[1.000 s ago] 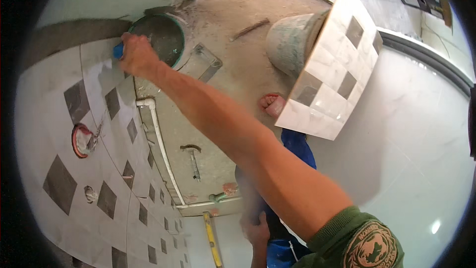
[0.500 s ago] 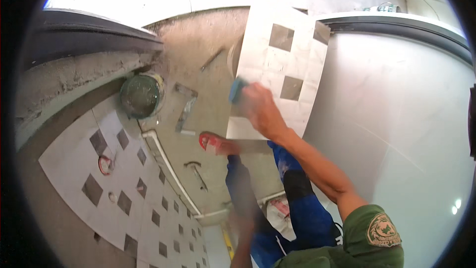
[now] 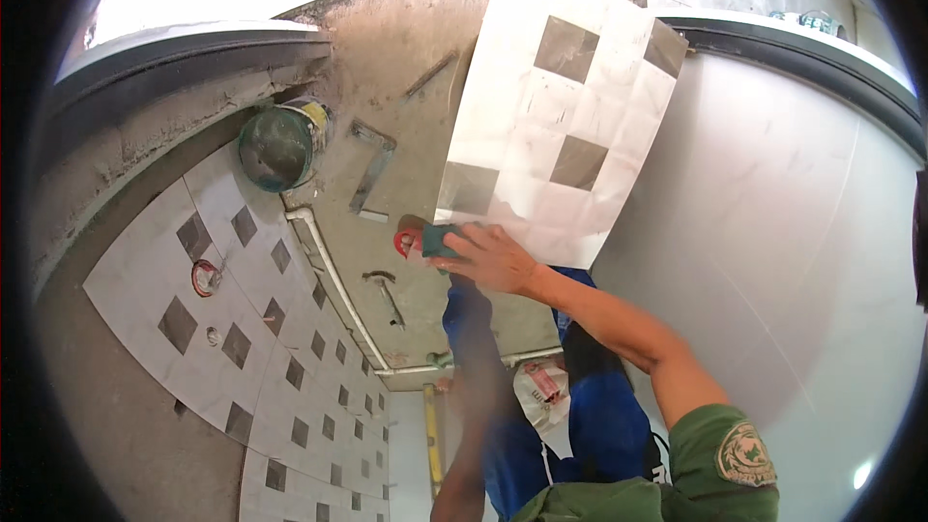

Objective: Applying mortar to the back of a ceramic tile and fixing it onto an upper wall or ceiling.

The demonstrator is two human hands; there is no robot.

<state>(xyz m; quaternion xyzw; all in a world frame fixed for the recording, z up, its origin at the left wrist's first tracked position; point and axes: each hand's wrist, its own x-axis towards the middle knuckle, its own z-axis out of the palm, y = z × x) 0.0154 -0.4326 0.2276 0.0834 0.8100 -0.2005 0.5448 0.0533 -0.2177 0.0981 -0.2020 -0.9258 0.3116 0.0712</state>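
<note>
My right hand point(image 3: 495, 259) is closed round a teal sponge point(image 3: 442, 241), at the near left corner of a large white tile point(image 3: 541, 150) with grey squares. The tile stretches out in front of my knees, and whatever supports it is hidden. Faint smudges show on its glossy face. My left hand point(image 3: 471, 401) is low beside my left leg, blurred; its fingers cannot be made out. My red slipper point(image 3: 404, 243) shows just beyond the sponge.
On the floor at left lie a hammer point(image 3: 386, 298), a flat metal angle piece point(image 3: 372, 169) and a thin bar point(image 3: 430, 75). A bucket of greyish water point(image 3: 277, 147) stands by the tiled wall point(image 3: 217, 275). A white pipe point(image 3: 329, 285) runs along that wall; a yellow level point(image 3: 432, 440) is near my left arm.
My right hand has moved the sponge down and left, from the tile's face to its near left corner. The view has shifted slightly. My left hand stays low and blurred.
</note>
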